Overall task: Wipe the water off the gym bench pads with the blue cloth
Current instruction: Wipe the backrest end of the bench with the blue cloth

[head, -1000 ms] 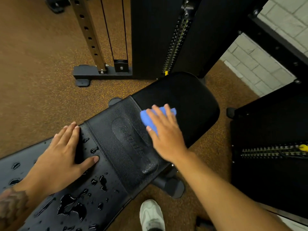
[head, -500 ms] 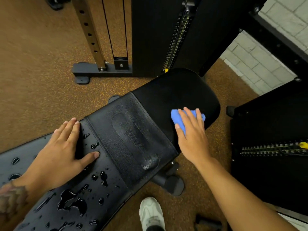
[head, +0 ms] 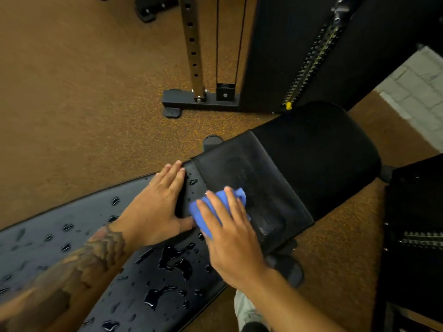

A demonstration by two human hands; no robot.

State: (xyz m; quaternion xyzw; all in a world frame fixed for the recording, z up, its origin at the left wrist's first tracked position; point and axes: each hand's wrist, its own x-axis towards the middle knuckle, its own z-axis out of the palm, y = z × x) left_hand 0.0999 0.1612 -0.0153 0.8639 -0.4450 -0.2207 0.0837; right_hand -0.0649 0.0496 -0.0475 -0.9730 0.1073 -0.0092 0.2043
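Note:
A black gym bench runs from the lower left to the right. Its long pad (head: 72,240) carries several water drops and puddles (head: 177,259). The embossed flap (head: 259,188) and the rounded end pad (head: 318,149) look dry. My right hand (head: 232,238) presses the blue cloth (head: 215,209) flat where the flap meets the wet long pad. My left hand (head: 155,207) lies flat on the long pad just left of the cloth, fingers spread, its thumb touching the cloth.
A cable machine stands behind the bench, with a steel upright (head: 191,49), a base foot (head: 196,101) and a black weight stack (head: 309,53). Another black stack (head: 417,226) is at the right. Brown speckled floor (head: 84,97) surrounds the bench. My shoe (head: 247,312) is below.
My right hand has dragged the cloth from the end pad's right edge back left across the flap to the wet long pad. The view has shifted left. My left hand stays planted.

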